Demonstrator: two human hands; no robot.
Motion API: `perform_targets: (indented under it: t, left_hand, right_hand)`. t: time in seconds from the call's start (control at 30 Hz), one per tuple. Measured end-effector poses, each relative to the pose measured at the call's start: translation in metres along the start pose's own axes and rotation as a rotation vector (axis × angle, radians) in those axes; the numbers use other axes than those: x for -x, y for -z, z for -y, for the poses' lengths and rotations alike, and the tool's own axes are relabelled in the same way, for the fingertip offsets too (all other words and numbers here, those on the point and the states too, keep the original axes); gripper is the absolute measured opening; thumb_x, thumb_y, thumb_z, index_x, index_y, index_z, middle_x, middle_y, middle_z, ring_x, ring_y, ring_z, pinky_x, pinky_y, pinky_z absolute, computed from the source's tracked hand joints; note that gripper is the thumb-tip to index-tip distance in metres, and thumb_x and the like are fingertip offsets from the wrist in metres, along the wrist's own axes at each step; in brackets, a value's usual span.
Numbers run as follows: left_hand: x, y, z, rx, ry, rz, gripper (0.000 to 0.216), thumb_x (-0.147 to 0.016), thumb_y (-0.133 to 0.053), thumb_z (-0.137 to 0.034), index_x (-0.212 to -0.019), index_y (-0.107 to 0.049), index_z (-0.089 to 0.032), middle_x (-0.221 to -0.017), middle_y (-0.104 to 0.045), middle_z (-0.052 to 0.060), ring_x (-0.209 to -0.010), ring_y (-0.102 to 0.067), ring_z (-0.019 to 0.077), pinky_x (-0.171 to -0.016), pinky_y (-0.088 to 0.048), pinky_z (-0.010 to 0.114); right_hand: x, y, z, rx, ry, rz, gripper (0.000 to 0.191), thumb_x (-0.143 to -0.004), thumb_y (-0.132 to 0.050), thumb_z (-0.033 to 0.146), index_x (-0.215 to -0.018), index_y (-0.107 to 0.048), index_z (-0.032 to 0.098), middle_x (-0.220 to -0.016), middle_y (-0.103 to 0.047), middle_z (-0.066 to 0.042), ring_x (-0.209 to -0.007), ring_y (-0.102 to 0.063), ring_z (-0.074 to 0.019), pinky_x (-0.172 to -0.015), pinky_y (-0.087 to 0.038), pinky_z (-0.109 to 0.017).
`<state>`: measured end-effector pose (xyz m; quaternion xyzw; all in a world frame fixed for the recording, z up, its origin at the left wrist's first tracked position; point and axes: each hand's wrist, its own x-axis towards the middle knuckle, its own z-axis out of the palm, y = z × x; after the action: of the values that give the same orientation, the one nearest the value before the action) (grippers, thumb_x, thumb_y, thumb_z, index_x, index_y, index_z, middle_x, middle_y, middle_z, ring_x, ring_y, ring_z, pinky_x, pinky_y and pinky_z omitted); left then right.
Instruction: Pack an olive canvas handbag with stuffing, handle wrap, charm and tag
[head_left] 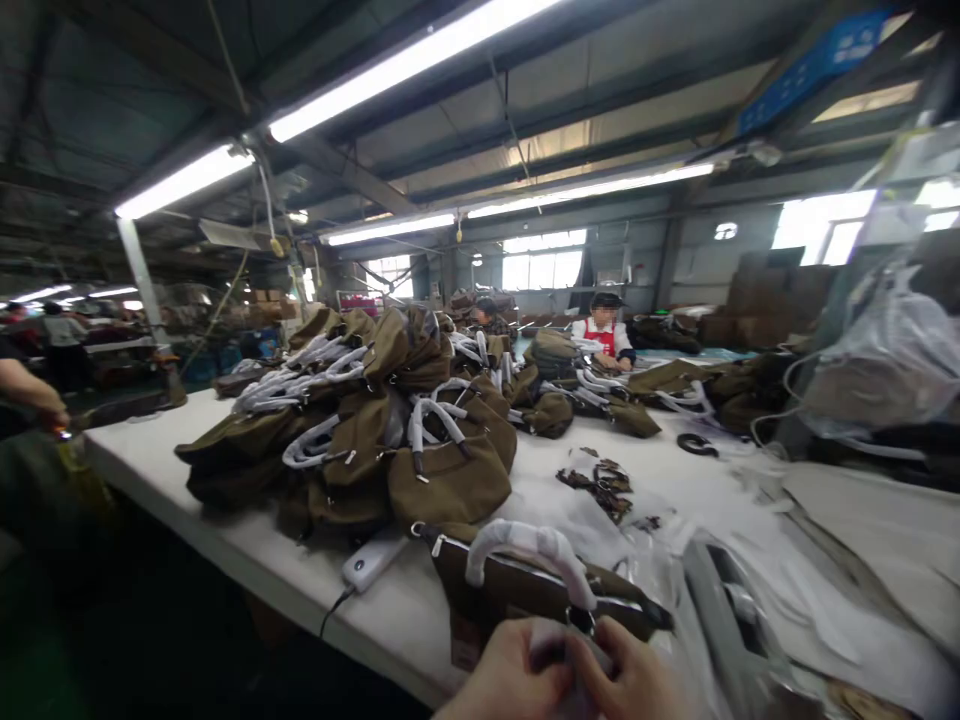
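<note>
An olive-brown handbag [525,590] stands at the table's near edge, its zipped top facing up. One of its handles [536,540], wrapped in whitish film, arches above the zip. At the bottom of the view, my left hand [506,670] and my right hand [634,675] are closed close together at the near side of the bag. Between their fingers is a pale, film-wrapped strip, which looks like the near handle, just below a metal ring. The fingers partly hide it, and its lower end is out of sight.
A big pile of similar handbags [450,480] covers the white table [202,530] beyond. A white power box [371,562] with a cord, dark small parts [600,485] and a grey device [731,620] lie around. A co-worker in a red apron [602,335] sits across; another person's arm [30,395] is left.
</note>
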<state>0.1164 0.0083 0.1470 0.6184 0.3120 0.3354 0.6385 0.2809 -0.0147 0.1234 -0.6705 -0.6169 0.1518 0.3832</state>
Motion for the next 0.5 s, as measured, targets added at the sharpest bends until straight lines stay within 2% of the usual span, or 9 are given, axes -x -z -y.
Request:
perform_targets:
  t: [0.07, 0.17, 0.23, 0.3, 0.43, 0.5]
  left_hand:
    - [0.000, 0.005, -0.004, -0.071, -0.004, -0.045, 0.023, -0.082, -0.063, -0.027, -0.098, -0.078, -0.018, -0.096, -0.078, 0.004, -0.097, -0.068, 0.0275, -0.085, -0.049, 0.034]
    - [0.004, 0.015, -0.008, -0.323, 0.007, -0.124, 0.030, -0.089, -0.057, -0.039, -0.085, -0.077, -0.016, -0.083, -0.073, 0.005, -0.080, -0.064, 0.0223, -0.071, -0.045, 0.029]
    - [0.006, 0.020, -0.011, -0.524, -0.061, -0.151, 0.035, -0.091, -0.053, -0.040, -0.077, -0.075, -0.018, -0.079, -0.068, 0.005, -0.077, -0.061, 0.0204, -0.068, -0.041, 0.029]
    - [0.006, 0.021, -0.014, -0.649, -0.145, -0.168, 0.034, -0.093, -0.050, -0.037, -0.079, -0.076, -0.020, -0.081, -0.067, 0.006, -0.079, -0.060, 0.0207, -0.071, -0.040, 0.030]
    - [-0.002, 0.013, -0.017, -0.519, -0.141, -0.242, 0.030, -0.092, -0.051, -0.031, -0.110, -0.074, -0.021, -0.106, -0.074, 0.010, -0.101, -0.064, 0.0269, -0.090, -0.042, 0.034]
    - [-0.008, 0.004, -0.017, -0.435, -0.128, -0.249, 0.034, -0.090, -0.052, -0.026, -0.119, -0.069, -0.020, -0.115, -0.073, 0.011, -0.108, -0.064, 0.0287, -0.097, -0.041, 0.035]
  right_hand:
    - [0.002, 0.000, 0.002, 0.040, -0.014, -0.027, 0.042, -0.082, -0.052, 0.059, -0.061, -0.056, 0.023, -0.056, -0.062, 0.000, -0.054, -0.057, -0.0175, -0.052, -0.036, -0.028]
    - [0.006, -0.001, 0.004, 0.049, -0.044, -0.017, 0.043, -0.085, -0.051, 0.058, -0.061, -0.050, 0.022, -0.054, -0.056, 0.001, -0.053, -0.053, -0.0157, -0.052, -0.032, -0.027]
    - [0.007, -0.002, 0.005, 0.045, -0.054, -0.022, 0.043, -0.085, -0.052, 0.058, -0.060, -0.047, 0.022, -0.054, -0.053, 0.002, -0.052, -0.050, -0.0150, -0.052, -0.030, -0.027]
    - [0.007, -0.002, 0.007, 0.054, -0.054, -0.027, 0.042, -0.084, -0.053, 0.057, -0.061, -0.046, 0.022, -0.054, -0.052, 0.002, -0.053, -0.050, -0.0150, -0.053, -0.030, -0.028]
    - [0.006, -0.002, 0.010, 0.050, -0.065, 0.002, 0.035, -0.082, -0.055, 0.050, -0.063, -0.045, 0.022, -0.055, -0.052, 0.002, -0.054, -0.050, -0.0154, -0.053, -0.029, -0.028]
    - [0.006, -0.001, 0.010, 0.004, -0.072, 0.023, 0.031, -0.083, -0.055, 0.046, -0.064, -0.047, 0.022, -0.057, -0.053, 0.002, -0.055, -0.051, -0.0154, -0.053, -0.030, -0.027]
